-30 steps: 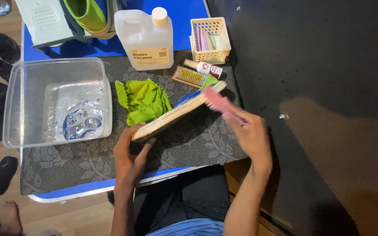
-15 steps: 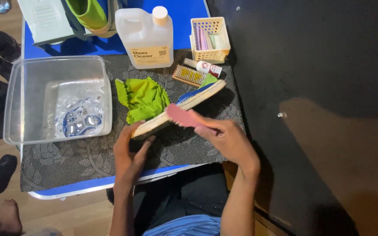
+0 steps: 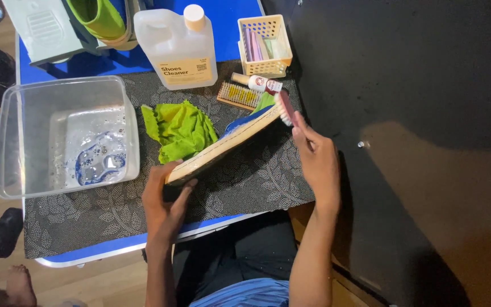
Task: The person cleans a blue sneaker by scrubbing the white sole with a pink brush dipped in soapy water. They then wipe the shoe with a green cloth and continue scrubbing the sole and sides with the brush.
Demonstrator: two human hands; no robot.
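While the left hand [image 3: 163, 196] grips the near end of an upturned shoe [image 3: 225, 142], the right hand [image 3: 313, 156] closes around a pink brush [image 3: 284, 107] touching its far tip, beside a green cloth [image 3: 180, 129].

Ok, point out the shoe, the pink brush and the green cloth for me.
shoe [image 3: 223, 145]: head view, middle of its pale sole.
pink brush [image 3: 284, 108]: head view, on its head at the shoe's toe end.
green cloth [image 3: 180, 129]: head view, centre of the crumpled cloth.

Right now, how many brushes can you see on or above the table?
2. A pink brush is in the right hand, against the sole of the shoe that the left hand holds. A wooden brush lies by the jug. Others may be hidden in the basket.
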